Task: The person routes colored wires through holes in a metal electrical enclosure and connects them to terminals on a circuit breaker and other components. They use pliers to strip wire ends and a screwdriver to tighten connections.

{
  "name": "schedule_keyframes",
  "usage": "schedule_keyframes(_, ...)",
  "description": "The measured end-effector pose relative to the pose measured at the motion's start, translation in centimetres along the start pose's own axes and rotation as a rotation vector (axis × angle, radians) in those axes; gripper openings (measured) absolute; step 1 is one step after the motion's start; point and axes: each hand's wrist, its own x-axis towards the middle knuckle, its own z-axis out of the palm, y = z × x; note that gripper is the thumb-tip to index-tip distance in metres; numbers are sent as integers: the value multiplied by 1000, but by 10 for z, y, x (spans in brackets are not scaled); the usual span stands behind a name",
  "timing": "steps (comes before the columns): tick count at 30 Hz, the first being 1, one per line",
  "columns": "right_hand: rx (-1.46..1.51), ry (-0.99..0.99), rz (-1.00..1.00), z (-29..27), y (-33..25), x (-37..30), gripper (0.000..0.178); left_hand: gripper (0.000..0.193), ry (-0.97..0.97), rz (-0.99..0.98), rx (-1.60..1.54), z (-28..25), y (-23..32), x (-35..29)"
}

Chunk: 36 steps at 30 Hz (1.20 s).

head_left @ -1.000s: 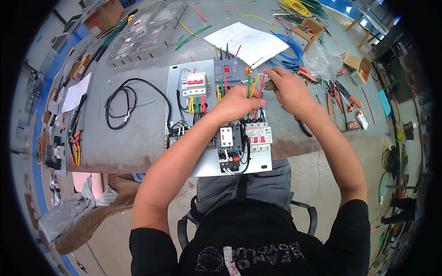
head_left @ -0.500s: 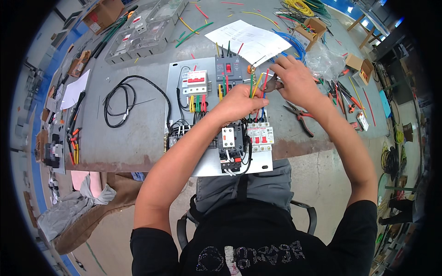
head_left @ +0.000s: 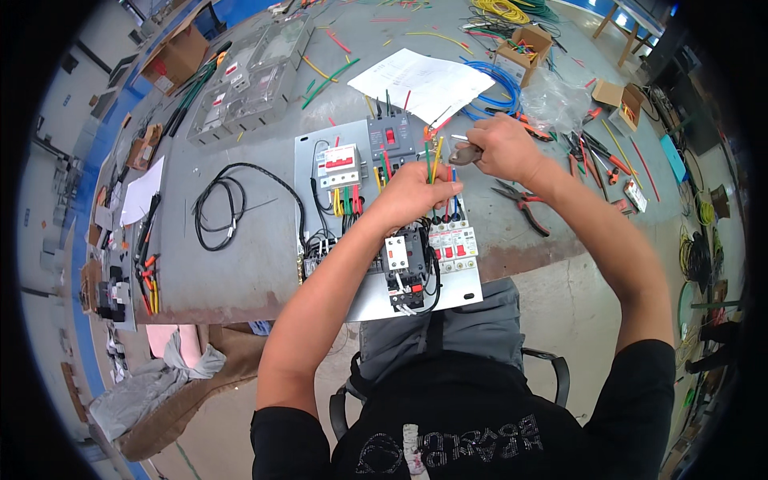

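My left hand [head_left: 418, 192] is closed round a bunch of upright wires, among them a green wire [head_left: 428, 164] and a yellow wire [head_left: 437, 160]. Their lower ends run down to a row of small circuit breakers [head_left: 454, 245] at the front right of a metal mounting plate [head_left: 364, 310]. My right hand [head_left: 506, 149] grips what look like pliers [head_left: 466, 155]; grey jaws point toward the wires, while the handles are mostly hidden. Left of the breakers sits a black contactor [head_left: 406, 268]. A larger grey breaker [head_left: 391, 138] and a white breaker [head_left: 341, 164] stand farther back.
Red-handled pliers [head_left: 528, 212] lie right of the plate. A coiled black cable [head_left: 232, 204] rests on the left. White paper sheets [head_left: 420, 84], a blue wire coil [head_left: 504, 84], a plastic bag [head_left: 556, 104] and clear-lidded boxes [head_left: 248, 88] lie farther back.
The whole view has shifted slightly. My right hand has turned into a more closed grip on the pliers, with the jaws lower beside the wires. My left hand still holds the bunch.
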Motion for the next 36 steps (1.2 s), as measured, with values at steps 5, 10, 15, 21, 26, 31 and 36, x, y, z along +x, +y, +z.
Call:
schedule_keyframes(5,522,-38,769,4,-11,-29,40,42,-25,98,-122,-7,-10,-6)
schedule_keyframes(10,864,97,872,39,-2,-71,32,35,-33,71,-110,-20,-8,-16)
schedule_keyframes(15,885,104,770,42,-2,-78,32,17,226,50,192,-8,-13,-7)
schedule_keyframes(21,397,-55,558,-4,1,-79,27,18,268,122,234,-6,-12,-3)
schedule_keyframes(26,287,-222,416,-32,-11,-54,30,20,184,44,185,-8,-6,3)
schedule_keyframes(31,260,-144,257,-31,-13,-39,36,28,142,42,242,-7,-2,-1)
schedule_keyframes(36,249,-128,124,-34,-15,-26,45,27,101,86,137,-10,-9,-1)
